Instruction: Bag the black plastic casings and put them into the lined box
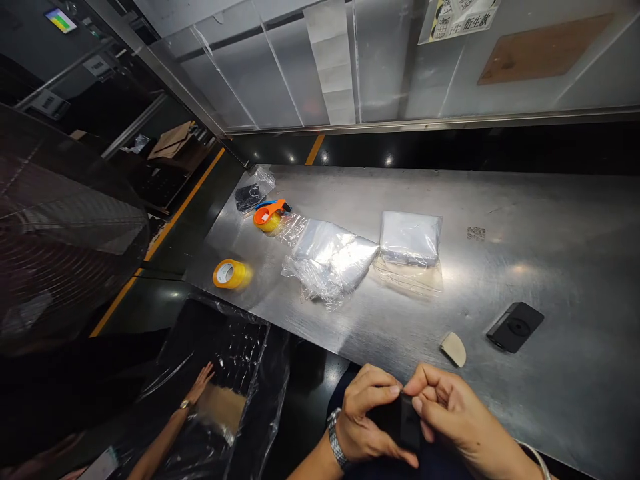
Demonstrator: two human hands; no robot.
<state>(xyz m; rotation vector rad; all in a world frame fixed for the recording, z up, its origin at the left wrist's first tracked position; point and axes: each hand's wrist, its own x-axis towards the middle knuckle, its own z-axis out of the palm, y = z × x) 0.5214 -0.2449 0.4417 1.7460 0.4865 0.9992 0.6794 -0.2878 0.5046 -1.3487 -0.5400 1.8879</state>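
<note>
At the table's near edge, my left hand [367, 413] is wrapped round a small black block-like object [410, 427]. My right hand [453, 410] pinches at the object's upper edge, thumb and forefinger together. Whether a smaller piece sits between those fingertips is hidden. Just beyond my hands, a beige rounded-corner piece [453, 349] lies on the metal table [565, 267]. To its right rests a black rectangular device [517, 327] with a round mark on its face.
Clear plastic bags lie in a loose heap [335, 257] and a neat stack [411, 239]. Left of them are an orange tape dispenser [270, 215] and a yellow tape roll [230, 274]. Another person's hand [200, 383] rests over a black plastic-lined container [250, 373] at lower left.
</note>
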